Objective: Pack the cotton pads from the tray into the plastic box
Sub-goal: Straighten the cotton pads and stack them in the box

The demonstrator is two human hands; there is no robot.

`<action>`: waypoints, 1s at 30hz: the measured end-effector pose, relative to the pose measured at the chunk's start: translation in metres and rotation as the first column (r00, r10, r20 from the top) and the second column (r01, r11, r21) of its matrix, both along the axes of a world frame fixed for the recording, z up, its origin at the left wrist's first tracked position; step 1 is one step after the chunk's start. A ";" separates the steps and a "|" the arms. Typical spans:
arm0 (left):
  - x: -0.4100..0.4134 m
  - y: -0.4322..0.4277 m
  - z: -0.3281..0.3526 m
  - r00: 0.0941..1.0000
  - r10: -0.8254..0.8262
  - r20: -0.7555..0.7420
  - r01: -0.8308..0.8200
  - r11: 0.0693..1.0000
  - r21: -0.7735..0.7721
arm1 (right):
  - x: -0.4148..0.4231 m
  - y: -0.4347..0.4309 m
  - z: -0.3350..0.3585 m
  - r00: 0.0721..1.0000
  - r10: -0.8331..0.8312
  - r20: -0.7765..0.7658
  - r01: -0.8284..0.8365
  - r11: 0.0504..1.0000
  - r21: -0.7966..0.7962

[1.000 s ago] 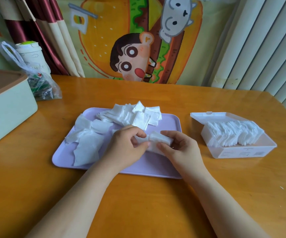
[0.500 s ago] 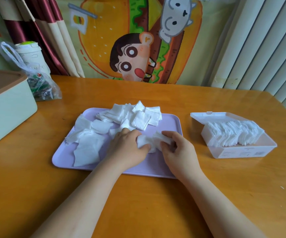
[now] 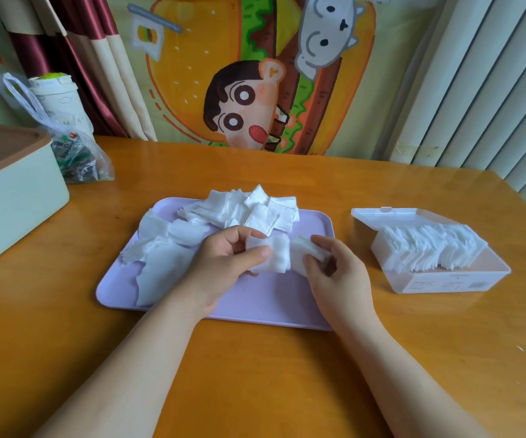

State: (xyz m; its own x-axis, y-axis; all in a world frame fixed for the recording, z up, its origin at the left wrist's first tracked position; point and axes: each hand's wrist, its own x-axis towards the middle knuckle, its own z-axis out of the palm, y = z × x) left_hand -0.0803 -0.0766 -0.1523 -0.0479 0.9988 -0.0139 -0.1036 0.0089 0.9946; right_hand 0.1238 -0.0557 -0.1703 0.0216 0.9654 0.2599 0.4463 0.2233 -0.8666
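Between the two hands, head view: a small bundle of white square cotton pads point(image 3: 272, 256) is held just above the flat lilac plastic tray point(image 3: 255, 298). The left hand point(image 3: 223, 267) pinches the left edge of this bundle between thumb and curled fingers. The right hand point(image 3: 337, 276) grips a second small stack point(image 3: 310, 251) in its curled fingers. Whether the two stacks touch cannot be told.

Beyond both hands, a loose heap point(image 3: 249, 210) of pads lies on the tray's far side. Left of the left hand, crumpled pads point(image 3: 160, 251) spread across the tray. Right of the right hand, well apart from it, the clear rectangular plastic box point(image 3: 445, 281) stands on the wooden counter point(image 3: 255, 374) with its lid point(image 3: 381, 213) open. A packed row point(image 3: 429, 248) of pads fills the far part of the box; the near part is bare.

Handling, as a judgement: the pads are light, soft and compressible, and a stack is likely to fan out or shed single sheets. Square the stack first. Take hold across its flat faces near the middle, thumb on one face and fingers on the other. Apply only enough pressure to stop slipping.
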 end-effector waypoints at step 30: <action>0.022 0.001 -0.012 0.694 0.367 -0.620 0.055 0.831 0.553 | 0.010 0.001 0.008 0.848 0.275 -0.454 -0.383 0.909 -0.166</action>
State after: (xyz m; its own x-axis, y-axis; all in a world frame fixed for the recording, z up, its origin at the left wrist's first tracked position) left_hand -0.0584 -0.0757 -0.1638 0.0116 0.8185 0.5744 0.6428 -0.4461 0.6227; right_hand 0.1336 -0.0548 -0.1620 -0.2563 0.9649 0.0577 -0.0255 0.0529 -0.9983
